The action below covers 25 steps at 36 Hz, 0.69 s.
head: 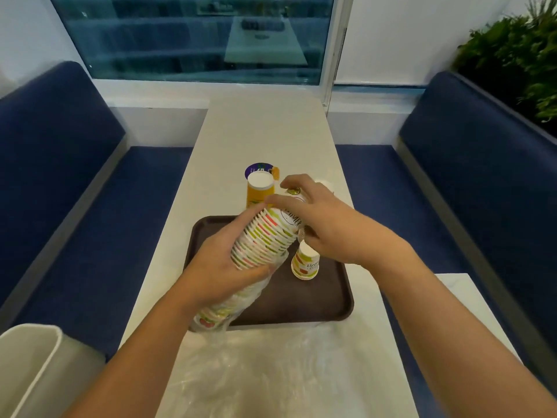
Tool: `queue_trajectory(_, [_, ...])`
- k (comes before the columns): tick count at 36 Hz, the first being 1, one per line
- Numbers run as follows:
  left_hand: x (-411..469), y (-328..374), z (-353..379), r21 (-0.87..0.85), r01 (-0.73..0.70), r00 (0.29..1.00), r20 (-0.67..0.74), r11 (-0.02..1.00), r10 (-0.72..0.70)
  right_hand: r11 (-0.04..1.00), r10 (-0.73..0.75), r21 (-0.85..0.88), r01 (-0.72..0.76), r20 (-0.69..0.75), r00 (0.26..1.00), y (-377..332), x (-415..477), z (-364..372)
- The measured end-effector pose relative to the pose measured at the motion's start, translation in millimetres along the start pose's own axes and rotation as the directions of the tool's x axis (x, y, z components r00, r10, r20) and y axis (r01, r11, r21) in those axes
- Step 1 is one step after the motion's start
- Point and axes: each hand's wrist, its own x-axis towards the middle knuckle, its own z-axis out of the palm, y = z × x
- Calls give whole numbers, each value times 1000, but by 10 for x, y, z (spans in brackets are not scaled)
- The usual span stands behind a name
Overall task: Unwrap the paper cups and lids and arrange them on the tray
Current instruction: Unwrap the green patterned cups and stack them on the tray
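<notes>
A brown tray (pixel 316 306) is set on the white table (pixel 265 131), and crumpled clear plastic wrap (pixel 271 366) is spread at the near end. Beyond the tray a yellow white-topped container (pixel 259 191), possibly stacked cups, is stood.

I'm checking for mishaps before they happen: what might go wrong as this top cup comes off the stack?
1. The right hand grips the top cup while the left hand holds the tilted stack. Tightly nested cups may come away several at once.
2. The right forearm passes close over the single cup on the tray and might topple it.
3. The stack's lower end sits in loose plastic wrap, so it may slip.
</notes>
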Motion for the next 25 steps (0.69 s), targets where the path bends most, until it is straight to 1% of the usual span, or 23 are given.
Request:
queue_trajectory(1, [14,-24,-5,5,2,1000,16,1000,-2,999,9,-51,-10,-25,1000,55,-3,23])
queue_trajectory(2, [22,-50,-13,3,9,1000,21,1000,-9,996,30,-75,-37,-92,995,122,-20,35])
queue_trajectory(3, [28,-84,-21,-7,21,1000,12,1000,-21,994,52,-88,-70,-192,980,202,-45,58])
queue_trajectory(4, [30,-119,-28,-22,37,999,-7,999,-37,990,75,-90,-107,-305,949,279,-90,89])
queue_trajectory(5, [33,-155,-32,-40,55,998,-28,998,-56,986,121,-60,-158,-405,906,345,-145,143])
queue_trajectory(6, [30,-194,-34,-55,71,996,-43,996,-74,973,220,42,-227,-469,856,378,-199,211])
queue_trajectory(7, [27,-234,-28,-66,85,995,-49,994,-88,932,361,203,-299,-481,799,369,-236,289])
queue_trajectory(8, [22,-275,-15,-74,99,994,-47,992,-103,859,499,369,-354,-452,739,340,-262,412])
queue_trajectory(9, [18,-313,1,-82,113,992,-44,990,-117,777,602,500,-383,-410,686,297,-277,559])
queue_trajectory(10, [12,-351,20,-86,126,991,-42,988,-129,705,669,590,-395,-367,646,245,-290,720])
queue_trajectory(13, [3,-409,86,-86,153,987,-39,984,-157,525,785,726,-444,-211,583,199,-294,1214])
queue_trajectory(15, [3,-446,113,-89,178,982,-40,980,-183,424,831,722,-547,-69,553,249,-255,1502])
queue_trajectory(17, [10,-492,140,-84,194,979,-45,977,-198,372,843,681,-630,35,536,292,-196,1731])
queue_trajectory(21, [35,-551,220,-78,213,975,-45,974,-217,312,848,657,-687,133,513,324,-54,1996])
queue_trajectory(23, [39,-592,251,-70,218,974,-50,973,-221,304,843,646,-700,160,514,346,1,2036])
queue_trajectory(25, [39,-621,260,-66,224,972,-56,972,-228,336,835,632,-699,144,532,339,-5,2006])
